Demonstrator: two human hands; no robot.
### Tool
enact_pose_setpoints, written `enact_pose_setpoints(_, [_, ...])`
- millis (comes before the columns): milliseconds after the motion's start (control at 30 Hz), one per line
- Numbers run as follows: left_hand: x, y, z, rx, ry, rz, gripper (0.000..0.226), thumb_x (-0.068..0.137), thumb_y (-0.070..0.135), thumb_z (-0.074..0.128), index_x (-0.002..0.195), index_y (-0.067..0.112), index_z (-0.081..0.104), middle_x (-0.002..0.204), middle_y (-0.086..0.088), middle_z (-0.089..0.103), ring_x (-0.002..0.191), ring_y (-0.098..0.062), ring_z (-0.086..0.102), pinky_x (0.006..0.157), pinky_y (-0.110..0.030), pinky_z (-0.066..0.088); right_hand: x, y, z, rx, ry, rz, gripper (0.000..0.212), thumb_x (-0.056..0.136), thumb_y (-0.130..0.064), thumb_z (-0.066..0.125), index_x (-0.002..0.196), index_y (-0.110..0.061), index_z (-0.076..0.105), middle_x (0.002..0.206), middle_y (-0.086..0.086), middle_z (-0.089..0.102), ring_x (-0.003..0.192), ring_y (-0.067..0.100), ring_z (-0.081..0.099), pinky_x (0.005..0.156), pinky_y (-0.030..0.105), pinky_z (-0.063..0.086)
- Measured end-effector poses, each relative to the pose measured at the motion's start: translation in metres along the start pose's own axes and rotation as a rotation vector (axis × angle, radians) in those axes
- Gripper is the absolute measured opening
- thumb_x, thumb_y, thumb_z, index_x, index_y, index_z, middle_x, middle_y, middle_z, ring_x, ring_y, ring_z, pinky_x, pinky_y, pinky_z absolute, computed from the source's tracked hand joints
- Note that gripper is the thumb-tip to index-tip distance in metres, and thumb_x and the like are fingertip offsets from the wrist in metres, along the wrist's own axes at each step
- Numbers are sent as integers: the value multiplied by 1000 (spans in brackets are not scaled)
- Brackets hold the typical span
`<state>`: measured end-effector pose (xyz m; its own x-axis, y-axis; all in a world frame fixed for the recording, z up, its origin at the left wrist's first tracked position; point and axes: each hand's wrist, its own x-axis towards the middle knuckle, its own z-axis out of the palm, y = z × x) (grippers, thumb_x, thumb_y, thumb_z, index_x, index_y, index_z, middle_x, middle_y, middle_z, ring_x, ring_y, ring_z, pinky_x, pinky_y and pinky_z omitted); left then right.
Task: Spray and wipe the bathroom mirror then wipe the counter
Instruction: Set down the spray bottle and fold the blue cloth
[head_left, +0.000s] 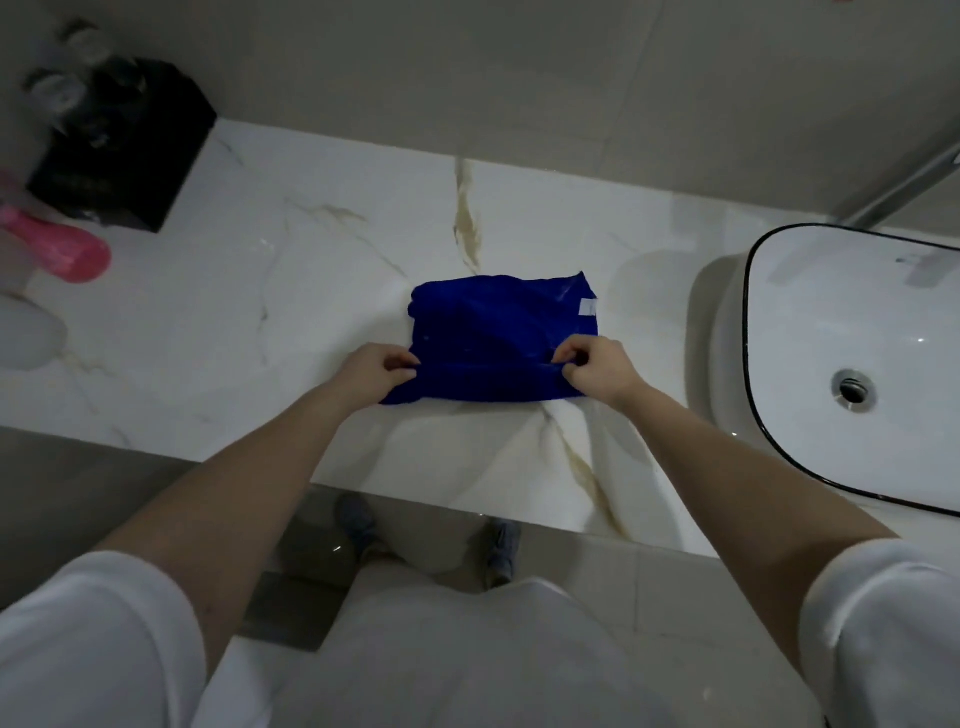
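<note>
In the head view, a soft, rumpled blue cloth (498, 332) lies mid-counter (234, 312) on glossy veined marble, just left of the smooth white, black-rimmed sink (750, 332). The left hand (376, 371) and right hand (597, 369) each pinch one end of its near edge, probably to fold it into a flat pad for wiping. The mirror is out of view.

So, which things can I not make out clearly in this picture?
Head view only.
Mirror: not in frame at all.
Pink object: cut off by the left edge, blurred; whether it is the sprayer is unclear.
Clear items on the black box: blurred.
Blue cloth: the pinched parts hidden under the left hand and right hand.
</note>
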<state>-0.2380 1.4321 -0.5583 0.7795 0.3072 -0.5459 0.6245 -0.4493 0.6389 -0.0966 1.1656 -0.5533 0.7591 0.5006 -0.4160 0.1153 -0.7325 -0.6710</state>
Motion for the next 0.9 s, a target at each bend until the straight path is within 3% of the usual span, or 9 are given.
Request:
enact_pose_setpoints(200, [35, 41, -26, 12, 258, 79, 19, 89, 12, 61, 107, 13, 68, 111, -4, 68, 104, -16, 59, 87, -20, 40, 32, -19, -21, 7, 219, -55, 31, 82, 6, 46, 89, -13, 69, 92, -3, 62, 76, 9, 51, 76, 19, 39])
enact_pose_setpoints(400, [83, 66, -34, 13, 390, 154, 15, 90, 14, 58, 102, 15, 67, 105, -2, 68, 92, -11, 59, 83, -22, 45, 76, -23, -34, -21, 404, -56, 31, 87, 5, 43, 95, -8, 70, 104, 6, 65, 89, 13, 52, 85, 22, 42])
enact_pose_setpoints(500, [105, 63, -29, 36, 419, 134, 25, 91, 16, 57, 115, 16, 59, 114, -1, 64, 102, -18, 59, 93, -32, 47, 96, -18, -31, -48, 415, -11, 32, 88, -2, 49, 112, -15, 65, 124, 7, 56, 106, 21, 54, 95, 27, 41])
enact_pose_setpoints(600, [110, 48, -13, 53, 386, 43, 39, 89, 18, 58, 127, 15, 49, 127, -4, 55, 113, -22, 53, 98, -36, 43, 99, -7, -19, -149, 376, 59, 43, 88, -10, 52, 129, -23, 54, 138, 7, 44, 125, 25, 41, 107, 42, 34])
enact_pose_setpoints(800, [77, 19, 18, 183, 451, 148, 35, 86, 27, 65, 117, 15, 54, 126, -10, 48, 115, -27, 42, 96, -34, 38, 71, 11, 12, -312, 384, -121, 32, 90, -11, 54, 120, -13, 61, 122, 10, 56, 115, 31, 47, 100, 37, 30])
enact_pose_setpoints(900, [68, 11, 26, 322, 334, 288, 33, 81, 32, 70, 109, 16, 60, 119, -5, 51, 109, -24, 45, 91, -34, 39, 61, 14, 28, -280, 221, -172, 33, 86, -20, 63, 118, -14, 64, 119, 7, 58, 111, 28, 50, 98, 36, 36])
